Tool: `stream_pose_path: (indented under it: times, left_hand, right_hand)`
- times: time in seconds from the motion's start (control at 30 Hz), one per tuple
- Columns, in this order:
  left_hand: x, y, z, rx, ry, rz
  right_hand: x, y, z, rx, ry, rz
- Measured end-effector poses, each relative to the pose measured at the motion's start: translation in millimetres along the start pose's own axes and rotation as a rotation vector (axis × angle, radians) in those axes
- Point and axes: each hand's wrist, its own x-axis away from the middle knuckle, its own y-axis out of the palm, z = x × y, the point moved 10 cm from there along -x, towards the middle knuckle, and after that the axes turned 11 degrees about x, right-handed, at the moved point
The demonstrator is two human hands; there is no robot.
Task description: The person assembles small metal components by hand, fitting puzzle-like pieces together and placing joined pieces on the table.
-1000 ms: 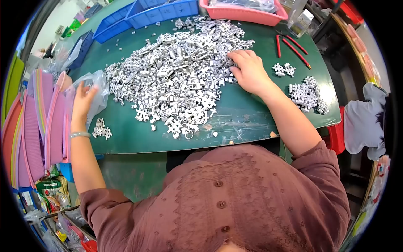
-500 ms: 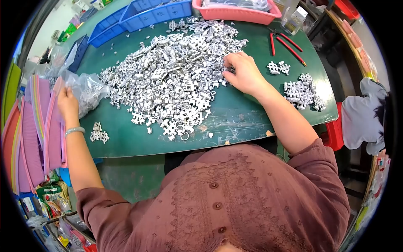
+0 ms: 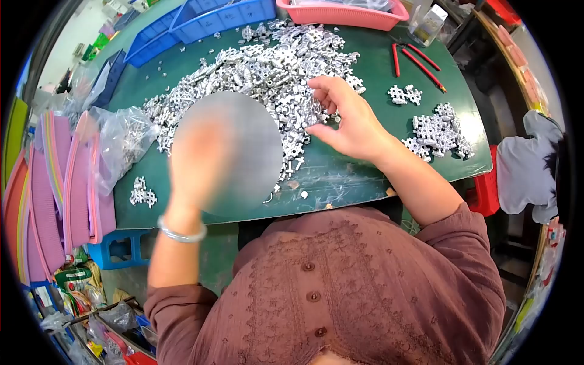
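A heap of small silvery metal-looking parts (image 3: 243, 76) covers the middle of the green table (image 3: 340, 182). At the heap's right edge is my right hand (image 3: 347, 118), its thumb and fingers spread apart and curved around some loose parts. My left hand (image 3: 201, 152) is over the near left side of the heap. A round blurred patch hides its fingers and the parts beneath. Left of that hand lies a clear plastic bag (image 3: 128, 143) with silvery parts inside. A small linked cluster of parts (image 3: 143, 193) sits near the table's front left edge.
Red-handled pliers (image 3: 420, 64) lie at the right. Nearer are linked silvery pieces (image 3: 438, 131). Along the back stand blue bins (image 3: 225, 21), a pink basket (image 3: 347, 17) and a clear container (image 3: 429, 27). Pink and purple padded strips (image 3: 76, 182) hang at the left edge.
My left hand has left the plastic bag and moved right, over the heap. My right hand has shifted slightly left and nearer to me, its thumb and fingers wider apart.
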Motion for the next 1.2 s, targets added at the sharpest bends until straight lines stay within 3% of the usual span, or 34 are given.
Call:
stream_pose_path:
  times: [0.1, 0.13, 0.27, 0.37, 0.6, 0.8, 1.0, 1.2]
  left_hand:
    - [23, 80, -8, 0.072, -0.186, -0.217]
    - [29, 97, -6, 0.365, -0.292, -0.169]
    - [30, 115, -20, 0.39, -0.326, -0.158]
    - [34, 117, -33, 0.696, -0.368, -0.065]
    - [36, 116, -31, 0.699, -0.4, -0.041]
    - [43, 127, -33, 0.635, -0.461, -0.139]
    - [49, 136, -37, 0.938, -0.574, -0.118]
    - [52, 137, -42, 1.036, -0.591, -0.072]
  right_hand:
    - [3, -2, -20, -0.041, -0.107, -0.004]
    - [4, -2, -25, -0.05, -0.142, 0.017]
    - [8, 1, -34, -0.043, -0.227, -0.001]
    - [8, 0, -31, -0.169, -0.215, -0.017]
    - [14, 26, 3, -0.768, 0.1, -0.248]
    - [14, 31, 8, -0.764, 0.192, -0.273]
    - [14, 31, 15, -0.743, 0.21, -0.277]
    - [14, 30, 15, -0.812, 0.264, -0.249]
